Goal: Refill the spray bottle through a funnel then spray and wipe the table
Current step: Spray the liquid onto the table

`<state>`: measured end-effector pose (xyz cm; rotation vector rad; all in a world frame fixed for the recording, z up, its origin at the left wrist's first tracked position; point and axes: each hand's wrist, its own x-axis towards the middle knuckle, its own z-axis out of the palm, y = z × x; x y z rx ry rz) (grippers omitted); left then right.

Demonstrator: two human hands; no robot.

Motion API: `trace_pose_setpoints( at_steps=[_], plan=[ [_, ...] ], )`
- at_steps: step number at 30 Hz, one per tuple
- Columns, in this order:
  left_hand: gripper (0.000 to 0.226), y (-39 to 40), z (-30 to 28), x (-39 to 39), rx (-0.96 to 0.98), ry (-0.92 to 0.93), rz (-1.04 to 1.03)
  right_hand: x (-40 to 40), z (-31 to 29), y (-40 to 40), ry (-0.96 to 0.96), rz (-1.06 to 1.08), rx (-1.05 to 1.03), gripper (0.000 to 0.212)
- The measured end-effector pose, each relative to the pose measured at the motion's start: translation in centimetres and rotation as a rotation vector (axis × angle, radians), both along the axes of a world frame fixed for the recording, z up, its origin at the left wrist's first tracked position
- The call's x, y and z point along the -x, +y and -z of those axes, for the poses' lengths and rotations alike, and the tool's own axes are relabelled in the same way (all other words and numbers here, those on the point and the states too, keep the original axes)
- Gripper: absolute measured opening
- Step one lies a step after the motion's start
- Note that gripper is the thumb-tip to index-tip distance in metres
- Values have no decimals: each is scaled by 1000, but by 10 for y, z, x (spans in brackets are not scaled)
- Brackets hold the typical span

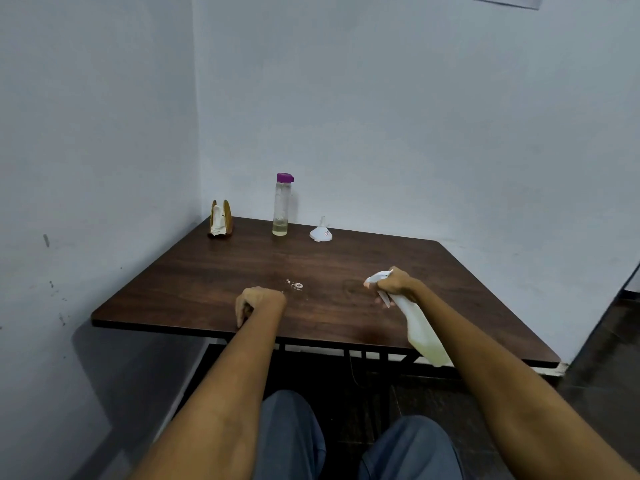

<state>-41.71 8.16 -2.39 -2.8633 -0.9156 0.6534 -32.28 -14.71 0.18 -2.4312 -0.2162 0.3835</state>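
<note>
My right hand (393, 285) grips the neck of a white spray bottle (424, 334), which tilts with its nozzle forward and left over the dark wooden table (214, 271); pale yellowish liquid sits in its lower end. A few white droplets (296, 285) lie on the tabletop ahead of the nozzle. My left hand (258, 303) rests near the table's front edge with fingers loosely curled, holding nothing. At the back stand a clear bottle with a purple cap (282, 206), a little liquid at its bottom, and a white funnel (321, 232) lying mouth down.
A wooden napkin holder with white tissue (220, 219) stands at the table's back left corner. Walls close in on the left and behind. My knees in blue trousers (294, 441) sit under the front edge. Dark floor lies to the right.
</note>
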Motion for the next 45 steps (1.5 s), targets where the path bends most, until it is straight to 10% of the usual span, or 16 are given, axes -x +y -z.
trace_pose_setpoints(
  at_steps=[16,29,45],
  plan=[
    [31,-3,-2,1,-6,-18,14,0,4,7,-137,82,125,30],
    [28,0,-1,7,-16,-38,36,18,-22,49,-65,-356,-59,23],
    [33,-5,-7,11,-5,-62,46,3,-1,83,-133,-78,71,50]
  ],
)
